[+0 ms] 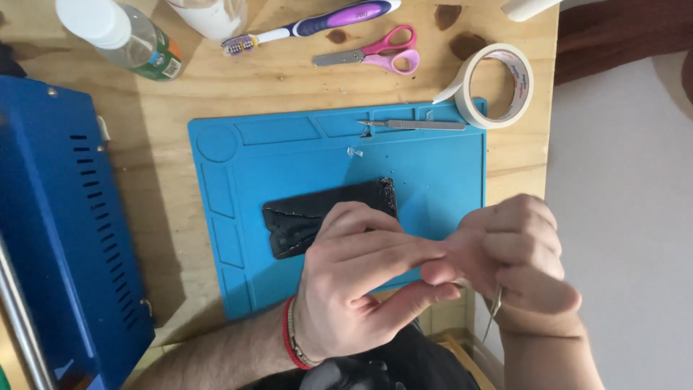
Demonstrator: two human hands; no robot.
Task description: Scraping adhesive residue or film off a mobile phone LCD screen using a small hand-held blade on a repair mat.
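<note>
My left hand (361, 278) hovers over the near right part of a blue work mat (433, 173), its fingertips meeting those of my right hand (523, 256). My right hand is curled shut on thin metal tweezers (494, 310) whose tips point down toward me. What is pinched between the fingertips is too small to tell. A black cracked phone panel (310, 213) lies flat on the mat, partly hidden by my left hand. A metal scalpel (415, 125) rests along the mat's far edge.
A roll of masking tape (498, 83), pink-handled scissors (375, 54), a purple and white toothbrush (310, 25) and a clear bottle with a white cap (119, 36) lie on the wooden table (166, 173). A blue metal box (58, 238) stands at the left. The table edge runs along the right.
</note>
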